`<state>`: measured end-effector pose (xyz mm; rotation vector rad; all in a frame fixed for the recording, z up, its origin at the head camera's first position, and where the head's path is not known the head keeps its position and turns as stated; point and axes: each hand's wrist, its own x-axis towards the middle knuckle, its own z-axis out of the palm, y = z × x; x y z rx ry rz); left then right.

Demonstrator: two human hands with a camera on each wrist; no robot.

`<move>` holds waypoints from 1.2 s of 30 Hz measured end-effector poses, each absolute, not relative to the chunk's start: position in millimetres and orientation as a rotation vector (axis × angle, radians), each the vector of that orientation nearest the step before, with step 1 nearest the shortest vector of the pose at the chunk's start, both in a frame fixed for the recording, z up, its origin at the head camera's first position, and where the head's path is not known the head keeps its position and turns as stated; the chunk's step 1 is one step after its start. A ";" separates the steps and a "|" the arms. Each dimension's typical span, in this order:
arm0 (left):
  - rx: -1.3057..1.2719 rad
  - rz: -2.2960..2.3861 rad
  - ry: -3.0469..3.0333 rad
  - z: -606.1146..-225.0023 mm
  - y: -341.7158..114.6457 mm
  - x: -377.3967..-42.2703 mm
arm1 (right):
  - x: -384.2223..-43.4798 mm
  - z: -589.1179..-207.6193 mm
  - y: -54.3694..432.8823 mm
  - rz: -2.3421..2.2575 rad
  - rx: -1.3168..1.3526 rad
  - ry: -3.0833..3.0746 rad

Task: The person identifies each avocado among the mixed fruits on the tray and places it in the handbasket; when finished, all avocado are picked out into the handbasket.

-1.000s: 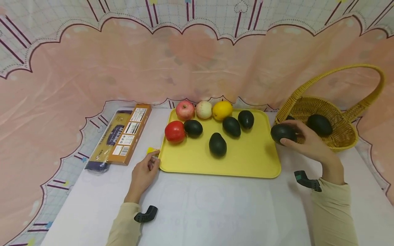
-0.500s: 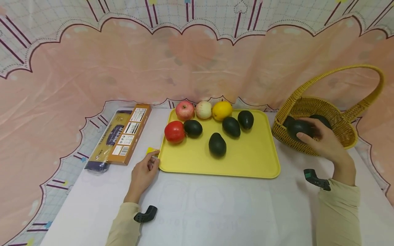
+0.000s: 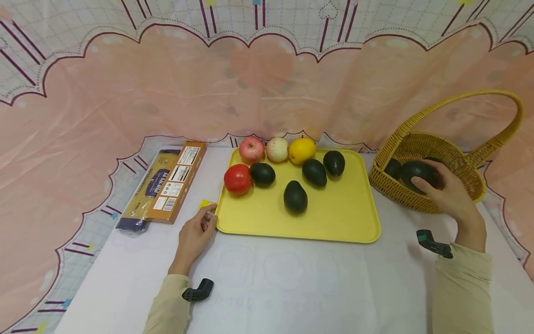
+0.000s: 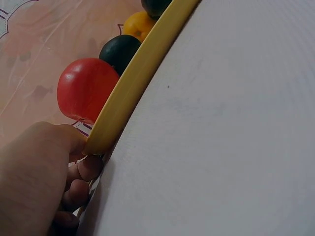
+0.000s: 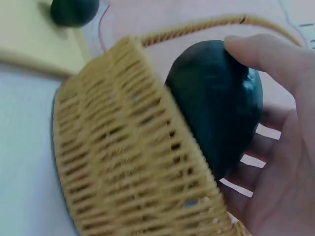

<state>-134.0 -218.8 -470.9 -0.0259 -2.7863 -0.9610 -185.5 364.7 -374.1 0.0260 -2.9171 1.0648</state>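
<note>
My right hand [image 3: 452,190] grips a dark green avocado [image 3: 419,175] at the wicker basket [image 3: 410,197]. In the right wrist view the thumb lies on the avocado [image 5: 214,108] near its top, fingers curl behind it, and it overlaps the basket's rim. Two more avocados show inside the basket, one partly behind my hand. At the left edge of the yellow tray [image 3: 333,222], my left hand [image 3: 194,239] holds the rim. In the left wrist view its fingers curl under the tray's corner, beside a red tomato-like fruit [image 4: 86,91].
On the tray are several avocados [image 3: 295,197], the red fruit [image 3: 238,179], a pink apple [image 3: 251,150], a pale apple-like fruit [image 3: 277,149] and a yellow fruit [image 3: 302,150]. Left of it lie an orange-brown box [image 3: 179,181] and a plastic-wrapped packet [image 3: 142,199]. The basket's tall handle [image 3: 459,97] arches above it.
My right hand has carried the avocado rightward from beside the tray, over the basket's near rim into its opening. The left hand has stayed at the tray's edge.
</note>
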 end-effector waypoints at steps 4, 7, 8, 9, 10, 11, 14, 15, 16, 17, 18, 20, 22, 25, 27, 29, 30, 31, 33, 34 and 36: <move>-0.027 -0.958 -2.788 -470.3 -217.8 -134.4 | -190.9 -378.0 374.4 1.026 0.026 -3.007; -0.020 -0.957 -2.783 -469.9 -217.7 -134.4 | -196.4 -379.0 381.9 0.990 0.037 -3.088; -0.018 -0.956 -2.783 -469.9 -217.9 -134.3 | -198.0 -378.6 383.7 0.972 0.041 -3.116; -0.015 -0.955 -2.782 -470.0 -218.2 -134.3 | -199.6 -378.2 385.5 0.956 0.052 -3.143; -0.013 -0.955 -2.781 -470.1 -218.4 -134.3 | -201.1 -377.8 386.9 0.943 0.061 -3.173; -0.013 -0.956 -2.780 -470.1 -218.5 -134.2 | -202.5 -377.3 388.1 0.928 0.067 -3.207; -0.017 -0.955 -2.778 -470.6 -218.7 -134.3 | -206.2 -376.6 389.9 0.885 0.091 -3.295; -0.019 -0.956 -2.777 -470.7 -218.6 -134.4 | -207.2 -376.6 390.2 0.875 0.097 -3.320; -0.023 -0.957 -2.775 -470.8 -218.5 -134.5 | -208.1 -376.8 390.6 0.869 0.103 -3.340; -0.025 -0.956 -2.775 -471.0 -218.4 -134.5 | -208.9 -377.1 391.0 0.863 0.110 -3.355; -0.027 -0.956 -2.774 -471.2 -218.3 -134.5 | -209.8 -377.7 391.5 0.856 0.115 -3.368; -0.030 -0.955 -2.774 -471.5 -217.9 -134.4 | -211.3 -378.8 392.5 0.832 0.129 -3.392; -0.032 -0.955 -2.775 -471.3 -217.5 -134.2 | -212.4 -379.9 393.0 0.819 0.145 -3.412; -0.027 -0.959 -2.778 -471.2 -217.2 -134.1 | -214.0 -381.3 393.3 0.791 0.164 -3.438; -0.023 -0.963 -2.781 -470.8 -217.2 -134.1 | -215.0 -382.7 392.9 0.801 0.161 -3.445; -0.019 -0.964 -2.784 -470.6 -217.4 -134.1 | -216.0 -384.1 392.1 0.808 0.150 -3.451; -0.018 -0.964 -2.786 -470.4 -217.5 -134.1 | -216.4 -384.7 391.5 0.809 0.142 -3.454; -0.019 -0.963 -2.787 -470.3 -217.6 -134.1 | -216.6 -384.9 390.7 0.814 0.137 -3.454; -0.021 -0.961 -2.789 -470.2 -217.8 -134.2 | -217.0 -385.2 389.8 0.819 0.132 -3.454; -0.021 -0.960 -2.791 -470.2 -217.9 -134.3 | -217.0 -385.1 389.6 0.815 0.136 -3.452; -0.023 -0.962 -2.791 -470.2 -218.0 -134.4 | -216.7 -384.4 389.6 0.809 0.146 -3.450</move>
